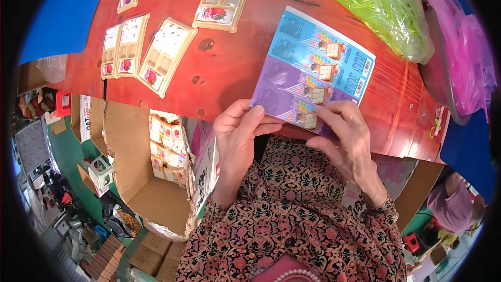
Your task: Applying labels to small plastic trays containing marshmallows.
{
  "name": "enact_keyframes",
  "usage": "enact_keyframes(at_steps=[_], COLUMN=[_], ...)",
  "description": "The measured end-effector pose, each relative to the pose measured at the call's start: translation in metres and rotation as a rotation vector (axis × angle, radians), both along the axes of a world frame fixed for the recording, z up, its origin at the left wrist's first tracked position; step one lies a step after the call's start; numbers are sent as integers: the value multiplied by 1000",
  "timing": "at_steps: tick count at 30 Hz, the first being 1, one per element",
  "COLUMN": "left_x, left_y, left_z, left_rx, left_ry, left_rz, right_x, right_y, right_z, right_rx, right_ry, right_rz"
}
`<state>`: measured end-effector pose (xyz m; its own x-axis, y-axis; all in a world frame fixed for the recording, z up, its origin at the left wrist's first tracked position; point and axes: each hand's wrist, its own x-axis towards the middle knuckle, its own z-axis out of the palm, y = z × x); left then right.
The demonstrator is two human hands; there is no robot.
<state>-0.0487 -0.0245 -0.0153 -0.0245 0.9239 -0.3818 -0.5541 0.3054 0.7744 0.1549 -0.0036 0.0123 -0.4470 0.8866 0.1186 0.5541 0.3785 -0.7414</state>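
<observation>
A sheet of printed labels (313, 68), blue at its far half and purple at its near half, is held tilted over the near edge of the table. My left hand (237, 125) pinches its near left corner, with the thumb on top and fingers beneath. At the near right edge, my right hand (347, 133) is bent over the sheet, fingertips on the purple labels and thumb low by the edge. To the left lie several beige compartment trays, among them a near one (165, 55) and a larger far one (223, 0). They hold small white pieces and strawberry pictures.
The red wooden table (235, 62) has its near edge at my waist. Far right are a clear bag of bright green strips (386, 13) and a pink plastic bag (462, 62). An open cardboard box (156, 193) with packed trays stands below left. Another person (454, 203) is at right.
</observation>
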Motion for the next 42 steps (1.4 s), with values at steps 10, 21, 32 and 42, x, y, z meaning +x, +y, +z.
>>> enact_keyframes(at_steps=[10,21,32,42], left_x=[10,7,9,14], left_y=[4,7,6,6], left_z=[11,4,6,3], left_rx=[29,5,60,92], left_ry=[-39,3,85,105], left_rz=[-60,-122,-227,-226], right_x=[-43,-45,-41,-38], right_y=[18,15,12,13], right_z=[4,-10,3,-1], right_rx=[72,153,94,78], right_ry=[43,105,75,79], right_rz=[-5,-66,-95,-77])
